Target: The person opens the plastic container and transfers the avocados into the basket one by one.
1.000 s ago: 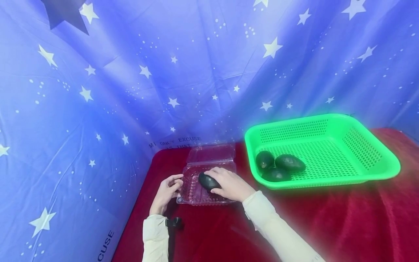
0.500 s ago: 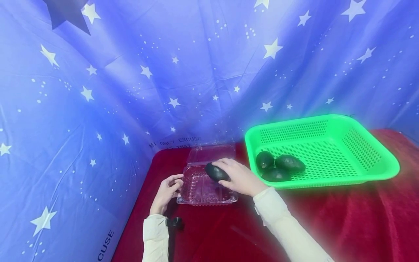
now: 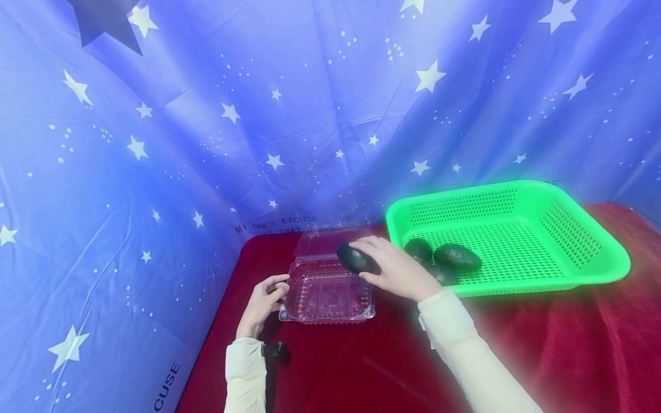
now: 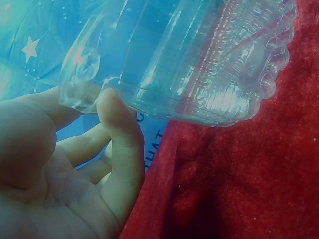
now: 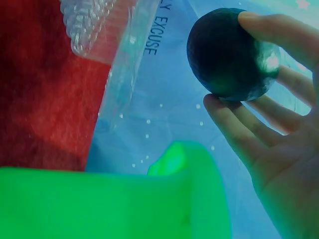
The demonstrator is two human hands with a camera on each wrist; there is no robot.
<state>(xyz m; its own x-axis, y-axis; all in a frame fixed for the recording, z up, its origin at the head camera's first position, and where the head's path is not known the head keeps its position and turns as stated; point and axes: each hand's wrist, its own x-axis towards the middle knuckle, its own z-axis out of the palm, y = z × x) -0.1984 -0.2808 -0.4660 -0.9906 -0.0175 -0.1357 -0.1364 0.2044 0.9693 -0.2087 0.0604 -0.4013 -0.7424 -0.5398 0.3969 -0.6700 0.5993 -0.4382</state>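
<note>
My right hand (image 3: 396, 268) grips a dark avocado (image 3: 356, 259) from its right side, held up over the back right corner of a clear plastic clamshell container (image 3: 326, 292). In the right wrist view, thumb and fingers wrap around the avocado (image 5: 229, 55), above the green basket's rim. My left hand (image 3: 262, 304) pinches the container's left rim; the left wrist view shows the thumb on the edge of the container (image 4: 174, 84). The container's lid (image 3: 330, 242) leans back, opened. Several dark avocados (image 3: 458, 258) lie in the left end of the green basket, partly hidden by my right hand.
The green perforated basket (image 3: 521, 288) stands right of the container on a red cloth-covered table (image 3: 330, 367). A blue star-printed curtain (image 3: 330, 115) hangs behind the table and along its left side.
My right hand has lifted the avocado out of the container and carried it right and back, toward the basket. My left hand stays at the container's left rim.
</note>
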